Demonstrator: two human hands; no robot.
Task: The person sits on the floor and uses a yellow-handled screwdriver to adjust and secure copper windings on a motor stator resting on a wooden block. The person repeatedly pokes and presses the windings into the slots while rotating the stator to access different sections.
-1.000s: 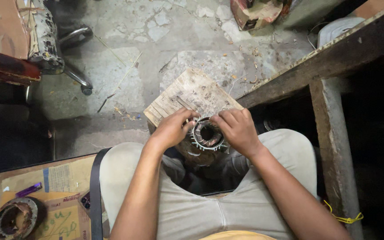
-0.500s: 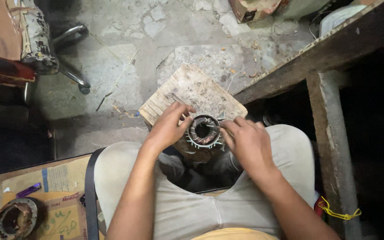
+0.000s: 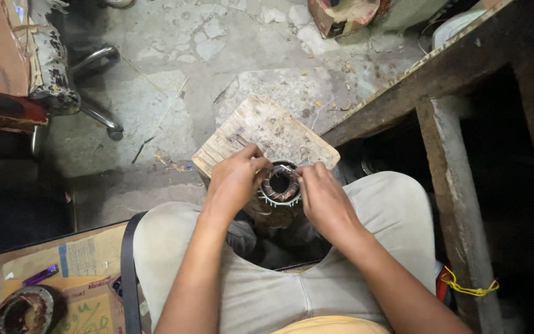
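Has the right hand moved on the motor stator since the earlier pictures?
Yes. The right hand slid from above the stator down to its right rim, toward the person's lap, judged against the wooden block.

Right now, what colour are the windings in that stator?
Coppery reddish-brown windings inside the stator, in the head view.

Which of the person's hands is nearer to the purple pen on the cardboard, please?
Left. The left hand grips the stator on the pen's side; the right hand is beyond it.

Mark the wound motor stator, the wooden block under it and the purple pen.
wound motor stator (image 3: 279,185), head view, on its copper winding ring.
wooden block (image 3: 267,127), head view, on its bare top face.
purple pen (image 3: 40,274), head view, mid-barrel.
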